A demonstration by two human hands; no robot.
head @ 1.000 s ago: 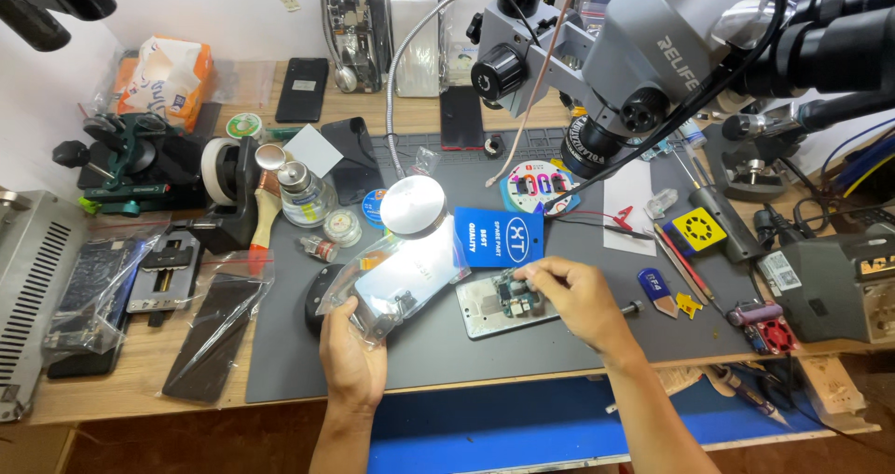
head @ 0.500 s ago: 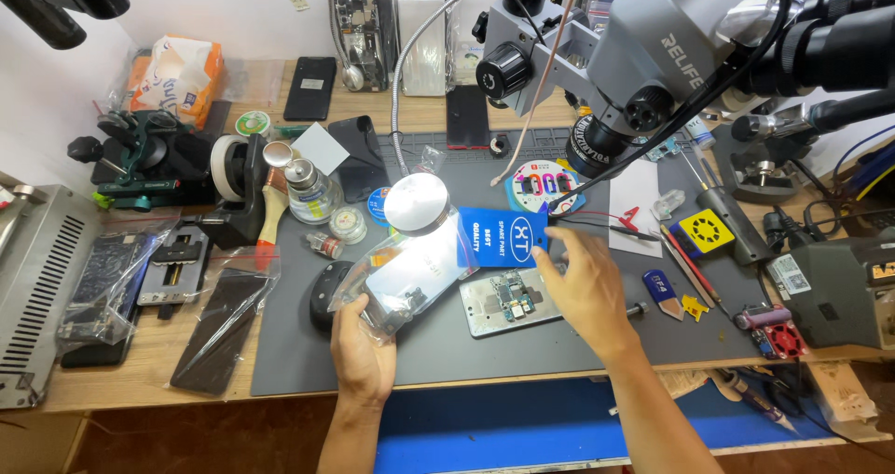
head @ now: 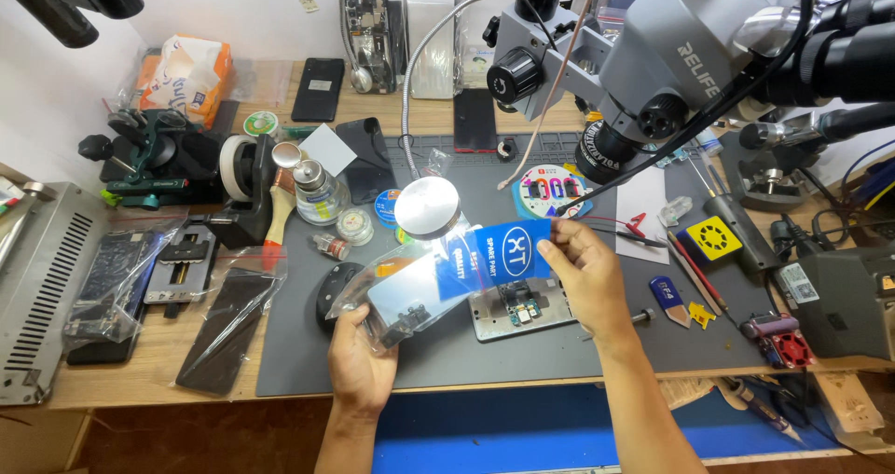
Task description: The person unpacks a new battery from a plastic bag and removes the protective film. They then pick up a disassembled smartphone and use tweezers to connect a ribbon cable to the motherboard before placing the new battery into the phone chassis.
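At the far left I see a grey ribbed metal box (head: 37,288) on the wooden bench, with clear crinkled bags (head: 121,274) lying beside it. Next comes a round glass bottle (head: 319,194) with a metal cap, standing at the edge of the dark rubbery work mat (head: 308,362).

My left hand (head: 364,367) grips the lower end of a glossy, see-through plastic pouch (head: 415,288), thumb and fingers pressed onto it. The pouch is held up over the mat, slanting upward to the right; a flat rectangular part shows inside, with a small dark piece near the bottom.

My right hand (head: 583,274) pinches the pouch's blue printed card header (head: 503,255) between thumb and fingers. Under the pouch, an opened phone frame (head: 522,311) lies flat on the mat, its circuit board exposed.

Above, a smooth grey microscope (head: 653,54) hangs over the bench, and a polished round lamp head (head: 429,208) sits on a flexible ribbed neck.
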